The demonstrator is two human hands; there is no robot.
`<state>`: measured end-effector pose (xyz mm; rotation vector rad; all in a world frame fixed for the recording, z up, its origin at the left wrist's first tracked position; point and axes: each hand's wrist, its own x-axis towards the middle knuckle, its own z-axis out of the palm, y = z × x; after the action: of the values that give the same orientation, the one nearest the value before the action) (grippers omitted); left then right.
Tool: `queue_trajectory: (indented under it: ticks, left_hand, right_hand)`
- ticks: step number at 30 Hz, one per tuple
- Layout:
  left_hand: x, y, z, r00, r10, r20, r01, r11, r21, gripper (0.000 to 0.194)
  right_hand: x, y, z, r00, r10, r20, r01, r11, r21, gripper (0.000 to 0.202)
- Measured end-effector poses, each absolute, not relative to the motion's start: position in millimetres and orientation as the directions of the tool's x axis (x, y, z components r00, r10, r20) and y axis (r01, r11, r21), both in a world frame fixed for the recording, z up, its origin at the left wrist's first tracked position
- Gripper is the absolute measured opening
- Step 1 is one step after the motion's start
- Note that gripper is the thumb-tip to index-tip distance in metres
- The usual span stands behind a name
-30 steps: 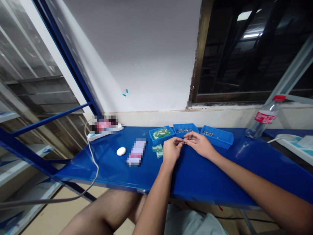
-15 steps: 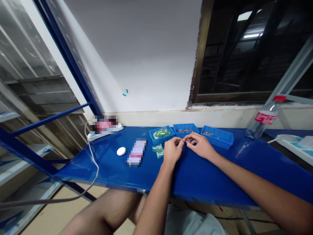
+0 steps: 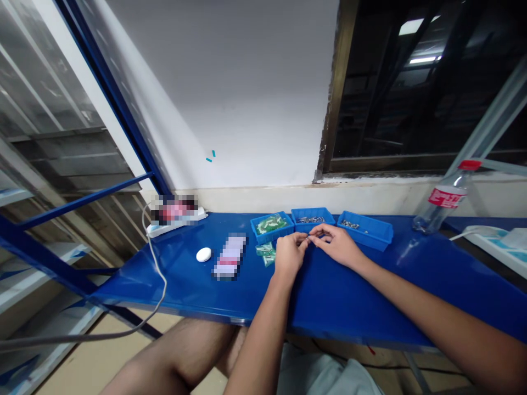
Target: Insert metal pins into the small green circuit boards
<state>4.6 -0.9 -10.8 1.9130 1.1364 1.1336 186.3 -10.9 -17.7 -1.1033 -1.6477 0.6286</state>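
My left hand [image 3: 290, 252] and my right hand [image 3: 336, 244] meet at the fingertips above the blue table [image 3: 354, 302]. Both are closed in a pinch, and whatever lies between the fingers is too small to make out. Just behind them stands a blue bin of small metal parts [image 3: 313, 215]. Left of it, another blue bin [image 3: 263, 238] holds green bags with pale pieces. A third blue bin [image 3: 373, 233], to the right, has a few small metal parts at its left end. Small green bags [image 3: 267, 254] lie on the table beside my left hand.
A white round case [image 3: 203, 254] and a blurred-out phone-like object [image 3: 230, 257] lie to the left. Power strips [image 3: 181, 222] rest at the back left and far right. A plastic bottle with a red cap [image 3: 447, 197] stands at the right, near the wall.
The fingertips of my right hand have shifted slightly left, closer against those of my left hand. The bins and other objects stay in place.
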Motion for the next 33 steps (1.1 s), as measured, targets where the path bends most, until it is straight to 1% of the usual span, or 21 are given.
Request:
queue_trajectory:
  ticks: [3, 7, 9, 12, 14, 17, 21, 24, 25, 28, 31, 33]
  left_hand:
    - [5, -1, -10, 0.248, 0.894, 0.372, 0.329, -0.439, 0.836, 0.018]
    - [5, -3, -7, 0.25, 0.875, 0.414, 0.278, -0.474, 0.835, 0.02]
    - [5, -5, -5, 0.251, 0.871, 0.422, 0.248, -0.479, 0.842, 0.023]
    - [5, -7, -2, 0.25, 0.873, 0.419, 0.207, -0.471, 0.857, 0.026]
    - [5, -7, 0, 0.251, 0.872, 0.42, 0.193, -0.471, 0.861, 0.025]
    - [5, -7, 1, 0.252, 0.864, 0.436, 0.182, -0.485, 0.856, 0.021]
    - [5, -6, 1, 0.25, 0.843, 0.476, 0.184, -0.524, 0.832, 0.021]
    - [5, -8, 2, 0.261, 0.826, 0.499, 0.236, -0.556, 0.797, 0.025]
    - [5, -9, 2, 0.266, 0.821, 0.505, 0.268, -0.566, 0.78, 0.025]
    - [5, -11, 3, 0.28, 0.808, 0.519, 0.369, -0.59, 0.719, 0.024]
    - [-1, -12, 6, 0.295, 0.785, 0.545, 0.44, -0.618, 0.651, 0.023]
    - [-7, -11, 9, 0.284, 0.78, 0.558, 0.511, -0.616, 0.6, 0.022]
  right_hand:
    - [188, -11, -16, -0.087, 0.88, 0.467, 0.408, 0.459, -0.789, 0.022]
    - [190, -13, -12, -0.159, 0.82, 0.55, 0.54, 0.538, -0.647, 0.016]
    - [191, -14, -11, -0.172, 0.801, 0.574, 0.569, 0.556, -0.606, 0.016]
    - [189, -15, -11, -0.121, 0.801, 0.586, 0.538, 0.549, -0.639, 0.02]
    - [188, -15, -11, -0.091, 0.806, 0.585, 0.505, 0.543, -0.67, 0.023]
    - [187, -16, -11, -0.082, 0.803, 0.59, 0.489, 0.548, -0.679, 0.024]
    - [187, -17, -7, -0.101, 0.782, 0.615, 0.5, 0.575, -0.648, 0.025]
    - [195, -15, 2, -0.116, 0.751, 0.65, 0.58, 0.582, -0.57, 0.025]
    - [201, -14, 5, -0.112, 0.739, 0.664, 0.629, 0.57, -0.529, 0.023]
    - [225, -10, 13, -0.088, 0.712, 0.697, 0.8, 0.467, -0.377, 0.017]
    - [252, -5, 10, -0.002, 0.717, 0.697, 0.949, 0.221, -0.225, 0.016]
    - [265, -3, 5, 0.021, 0.756, 0.655, 0.983, 0.103, -0.15, 0.014]
